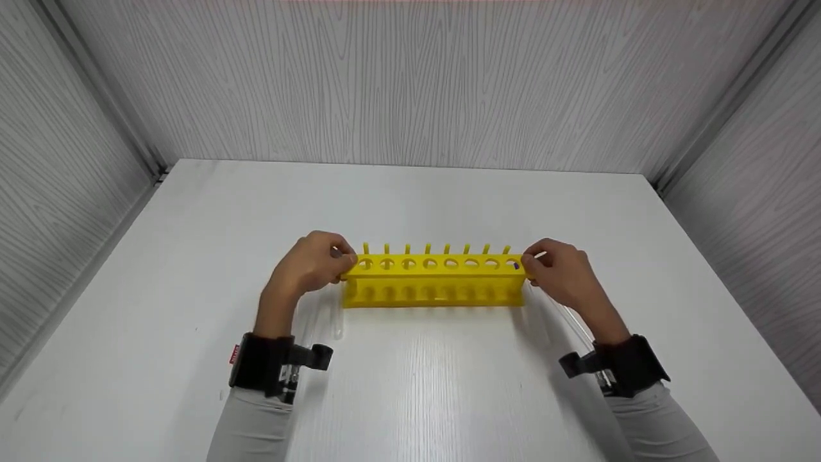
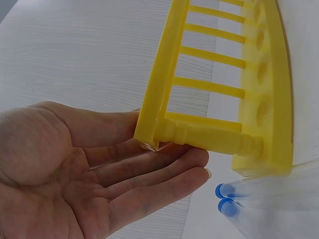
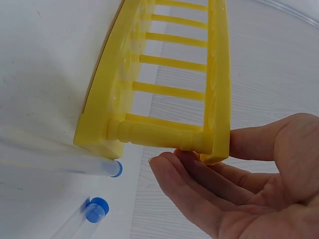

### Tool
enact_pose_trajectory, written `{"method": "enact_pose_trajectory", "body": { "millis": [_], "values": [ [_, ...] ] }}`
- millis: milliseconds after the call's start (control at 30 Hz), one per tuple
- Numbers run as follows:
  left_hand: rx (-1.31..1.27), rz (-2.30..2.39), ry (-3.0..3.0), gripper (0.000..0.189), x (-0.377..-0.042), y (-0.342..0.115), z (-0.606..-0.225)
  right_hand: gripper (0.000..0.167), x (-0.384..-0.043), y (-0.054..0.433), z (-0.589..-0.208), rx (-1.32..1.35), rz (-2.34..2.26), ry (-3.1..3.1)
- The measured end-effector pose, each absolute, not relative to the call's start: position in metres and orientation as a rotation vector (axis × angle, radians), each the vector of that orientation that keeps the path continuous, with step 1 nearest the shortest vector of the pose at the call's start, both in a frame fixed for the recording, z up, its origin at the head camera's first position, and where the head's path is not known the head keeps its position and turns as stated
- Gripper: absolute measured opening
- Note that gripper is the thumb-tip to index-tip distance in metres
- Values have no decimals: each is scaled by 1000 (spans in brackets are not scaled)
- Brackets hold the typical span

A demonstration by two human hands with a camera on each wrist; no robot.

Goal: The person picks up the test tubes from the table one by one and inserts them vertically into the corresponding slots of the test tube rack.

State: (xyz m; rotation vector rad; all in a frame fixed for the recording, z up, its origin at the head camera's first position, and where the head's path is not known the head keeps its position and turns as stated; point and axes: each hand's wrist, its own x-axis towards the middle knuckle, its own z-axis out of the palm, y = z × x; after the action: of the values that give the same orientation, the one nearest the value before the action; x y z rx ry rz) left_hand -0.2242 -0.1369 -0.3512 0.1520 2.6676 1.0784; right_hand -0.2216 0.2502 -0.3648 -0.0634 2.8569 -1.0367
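Observation:
A yellow test tube rack [image 1: 433,282] stands upright between the two hands, with a row of round holes in its top plate and a row of short pegs along the far side. At its left end, my left hand [image 1: 314,260] pinches the top plate between thumb and fingers. My right hand [image 1: 561,273] grips the opposite end of the same plate. Both wrist views show a turned end post [image 2: 212,139] joining top plate and base, with fingers beneath the plate's corner. The holes hold no tubes. Whether the base touches the table cannot be told.
Clear tubes with blue caps [image 2: 228,206] lie on the white table [image 1: 410,205] left of the rack. To its right lie another capped tube [image 3: 60,154] and a second one [image 3: 82,221]. Wood-grain panels [image 1: 410,83] enclose the table at the back and sides.

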Motion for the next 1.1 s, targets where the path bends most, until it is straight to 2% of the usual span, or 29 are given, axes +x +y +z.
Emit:
{"method": "enact_pose_trajectory", "body": {
  "millis": [700, 1100],
  "values": [
    [158, 1076, 2651, 32, -225, -138, -351, 33, -222, 254, -365, -143, -1005, 2931],
    [150, 1079, 2648, 33, -224, -137, -351, 42, -221, 257, -361, -66, -982, 2954]
  ]
}}
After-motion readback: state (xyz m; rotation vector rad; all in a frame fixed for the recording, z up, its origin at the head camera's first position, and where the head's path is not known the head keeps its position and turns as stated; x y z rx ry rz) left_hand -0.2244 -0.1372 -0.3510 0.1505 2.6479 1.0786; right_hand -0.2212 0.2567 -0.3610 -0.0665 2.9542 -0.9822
